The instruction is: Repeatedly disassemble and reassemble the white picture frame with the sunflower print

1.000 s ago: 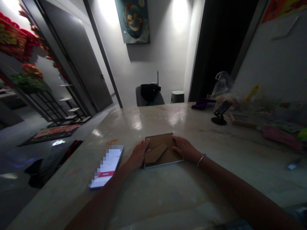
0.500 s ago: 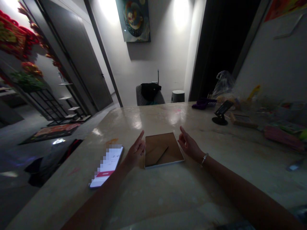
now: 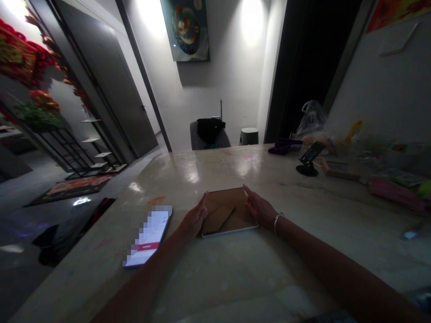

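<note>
A flat, square brown board with a white rim [image 3: 229, 199], perhaps a shallow box, lies on the table in front of me. Across its surface runs a thin dark stick [image 3: 227, 218], slanting up to the right. My left hand [image 3: 195, 219] is closed on the left edge of the board. On the opposite side, my right hand [image 3: 261, 208] grips the right edge, its index finger near the far corner. The undersides of both hands are hidden. To the left of my left forearm lies a phone [image 3: 153, 237] with a lit, partly blurred screen.
The pale, glossy table [image 3: 215, 278] extends around the board. Toward the right back stand a black phone stand [image 3: 308, 161], a purple item [image 3: 284, 147] and a clear plastic bag [image 3: 313, 119]. A pink packet [image 3: 395, 193] lies farther right. Beyond the table is a grey chair [image 3: 195, 134].
Both hands have moved inward from beside the board and taken hold of its left and right edges. The board stays in about the same place.
</note>
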Demonstrator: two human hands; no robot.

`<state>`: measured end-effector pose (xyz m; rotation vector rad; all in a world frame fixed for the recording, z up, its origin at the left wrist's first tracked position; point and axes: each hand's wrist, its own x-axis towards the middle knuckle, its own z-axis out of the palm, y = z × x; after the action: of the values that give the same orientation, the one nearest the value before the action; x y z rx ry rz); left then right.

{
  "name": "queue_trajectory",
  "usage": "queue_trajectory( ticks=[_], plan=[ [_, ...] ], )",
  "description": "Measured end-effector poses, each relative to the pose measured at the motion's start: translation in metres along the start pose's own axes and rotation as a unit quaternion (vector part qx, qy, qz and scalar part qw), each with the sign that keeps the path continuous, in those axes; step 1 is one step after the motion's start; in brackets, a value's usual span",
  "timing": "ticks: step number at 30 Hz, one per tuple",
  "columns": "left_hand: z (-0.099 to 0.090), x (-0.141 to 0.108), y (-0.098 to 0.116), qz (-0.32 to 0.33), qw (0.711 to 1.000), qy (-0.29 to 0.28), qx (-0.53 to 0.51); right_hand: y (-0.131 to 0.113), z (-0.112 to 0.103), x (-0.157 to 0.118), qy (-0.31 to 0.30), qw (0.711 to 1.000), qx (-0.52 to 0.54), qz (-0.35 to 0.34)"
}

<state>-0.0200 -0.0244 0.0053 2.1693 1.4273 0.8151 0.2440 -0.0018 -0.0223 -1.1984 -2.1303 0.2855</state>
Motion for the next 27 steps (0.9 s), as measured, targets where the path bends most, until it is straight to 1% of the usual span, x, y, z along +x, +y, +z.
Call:
queue_trajectory(
  ticks=[2,4,6,7,9,13,15,18,20,22,25,27],
  plan=[
    [0.001,0.001,0.001,-0.005,0.999,0.038,0.008,-0.002,-0.003,0.001,0.035,0.999,0.004,0.012],
    [0.001,0.003,0.003,-0.008,0.995,0.096,0.009,-0.005,-0.006,0.001,0.066,0.998,-0.003,0.016],
    [0.001,0.004,0.004,-0.021,0.989,0.143,0.017,-0.008,-0.009,0.002,0.072,0.997,-0.024,0.015],
    [0.001,0.005,0.005,-0.032,0.987,0.155,0.029,-0.010,-0.009,0.002,0.067,0.997,-0.038,0.020],
    [0.001,0.005,0.004,-0.058,0.984,0.154,0.071,-0.014,-0.009,0.003,0.055,0.996,-0.064,0.037],
    [0.002,0.004,0.003,-0.100,0.979,0.099,0.149,-0.015,-0.006,0.001,0.040,0.993,-0.096,0.056],
    [0.003,0.002,0.004,-0.102,0.979,0.078,0.158,-0.015,-0.004,0.000,0.021,0.992,-0.108,0.055],
    [0.003,0.001,0.007,-0.080,0.983,0.063,0.153,-0.015,0.000,-0.002,0.008,0.992,-0.111,0.054],
    [0.004,0.001,0.009,-0.075,0.986,0.062,0.132,-0.016,0.001,-0.003,0.006,0.993,-0.106,0.053],
    [0.004,0.001,0.008,-0.086,0.989,0.072,0.092,-0.017,0.002,-0.003,0.000,0.993,-0.101,0.053],
    [0.006,0.003,0.004,-0.108,0.990,0.088,-0.008,-0.016,0.001,-0.003,0.001,0.994,-0.094,0.059],
    [0.008,0.006,0.000,-0.113,0.984,0.109,-0.088,-0.015,0.000,-0.003,0.006,0.994,-0.089,0.065]
  ],
)
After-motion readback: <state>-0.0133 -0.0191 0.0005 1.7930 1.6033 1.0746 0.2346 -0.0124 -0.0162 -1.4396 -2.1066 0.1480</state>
